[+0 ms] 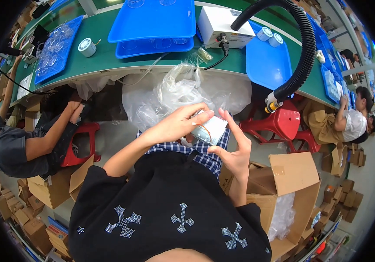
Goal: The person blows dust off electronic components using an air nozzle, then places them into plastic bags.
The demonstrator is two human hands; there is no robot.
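Above my lap I hold a whitish cylindrical housing (211,131) with a thin orange-red wire trailing from it. My left hand (181,124) grips it from the left, the thumb lying over its top. At its right side my right hand (237,150) curves around it, with fingertips by the upper edge and the thumb by the lower one. Just beyond my hands, clear plastic bags (181,89) hang down from the bench front. A similar white round housing (87,47) stands on the green bench (104,59), and white housings (270,36) sit on a blue tray (268,65).
A white box-shaped device (224,27) stands behind, and a black flexible hose (307,48) arches down on the right. Blue trays (152,22) are stacked ahead. An open cardboard box (294,174) and red stool (277,122) lie right. People sit on both sides.
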